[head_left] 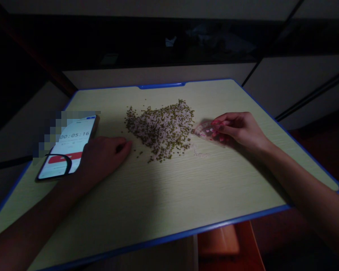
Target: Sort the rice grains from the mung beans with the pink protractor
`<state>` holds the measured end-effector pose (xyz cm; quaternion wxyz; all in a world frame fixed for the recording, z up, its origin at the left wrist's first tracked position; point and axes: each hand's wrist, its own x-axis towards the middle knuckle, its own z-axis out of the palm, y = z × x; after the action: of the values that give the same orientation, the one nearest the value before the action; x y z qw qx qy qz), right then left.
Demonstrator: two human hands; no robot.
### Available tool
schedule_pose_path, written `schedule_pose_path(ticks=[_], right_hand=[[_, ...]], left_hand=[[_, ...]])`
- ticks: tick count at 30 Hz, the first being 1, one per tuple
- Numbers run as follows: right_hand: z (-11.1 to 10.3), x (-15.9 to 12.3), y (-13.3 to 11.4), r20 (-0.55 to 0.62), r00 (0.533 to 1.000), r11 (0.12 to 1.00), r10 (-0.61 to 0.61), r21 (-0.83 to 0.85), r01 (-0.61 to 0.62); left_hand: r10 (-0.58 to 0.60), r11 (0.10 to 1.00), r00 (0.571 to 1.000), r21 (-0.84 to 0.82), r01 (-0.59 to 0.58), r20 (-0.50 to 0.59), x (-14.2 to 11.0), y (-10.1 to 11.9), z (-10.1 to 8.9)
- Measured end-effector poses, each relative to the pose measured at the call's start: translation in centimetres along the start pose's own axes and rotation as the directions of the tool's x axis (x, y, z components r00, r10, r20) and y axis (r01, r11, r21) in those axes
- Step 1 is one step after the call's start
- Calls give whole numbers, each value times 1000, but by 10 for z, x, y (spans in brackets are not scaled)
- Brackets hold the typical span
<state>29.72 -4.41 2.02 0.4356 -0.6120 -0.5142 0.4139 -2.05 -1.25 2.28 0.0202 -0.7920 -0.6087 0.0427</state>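
Observation:
A pile of mixed green beans and small pale grains (pixel 164 128) lies spread on the middle of the table. My right hand (pixel 240 130) pinches a small clear plastic bag (pixel 205 130) with pink and red marks, just right of the pile. The bag's near end touches or almost touches the scattered grains; what is inside it I cannot make out. Curled into a loose fist, my left hand (pixel 107 152) rests on the table left of the pile, close to the phone. Nothing shows in its fingers.
A lit phone (pixel 70 150) with a timer lies at the left, a dark cable across it. Blue edging (pixel 164 86) borders the small table (pixel 130 210). Pale cabinet panels stand behind. Below the front edge is an orange object (pixel 228 244).

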Motion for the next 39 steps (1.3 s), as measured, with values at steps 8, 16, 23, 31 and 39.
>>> schedule_pose_path(ticks=[8, 16, 23, 31, 39], right_hand=[[-1, 1, 1, -24, 1000, 999, -16, -28, 16], [1, 1, 2, 2, 1000, 1000, -24, -14, 24], [4, -1, -3, 10, 1000, 999, -12, -32, 12], [5, 3, 1, 46, 998, 999, -48, -23, 49], [0, 0, -3, 19, 995, 994, -100, -51, 101]], left_hand=[[10, 1000, 1000, -24, -10, -7, 0, 0, -2], [11, 999, 999, -40, -13, -37, 1, 0, 3], [6, 999, 999, -34, -8, -34, 0, -1, 2], [-1, 999, 1000, -39, 0, -20, 2, 0, 2], [-18, 999, 1000, -43, 17, -24, 1, 0, 3]])
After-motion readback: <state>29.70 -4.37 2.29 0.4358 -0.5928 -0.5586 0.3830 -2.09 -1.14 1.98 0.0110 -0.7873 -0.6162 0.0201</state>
